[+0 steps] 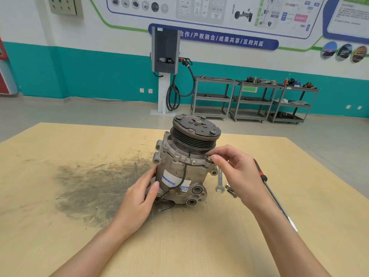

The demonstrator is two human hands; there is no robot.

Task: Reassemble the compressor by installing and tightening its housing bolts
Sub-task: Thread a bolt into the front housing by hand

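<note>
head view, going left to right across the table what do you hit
dark stain → left hand → compressor → wrench → loose bolts → screwdriver. The right hand, pinching a bolt on the compressor's flange, overlaps that stretch, so it is left out.

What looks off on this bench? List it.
A dark, greasy smear stains the wooden table left of the compressor. A black wire trails loose from its base. Nothing else stands out.
</note>
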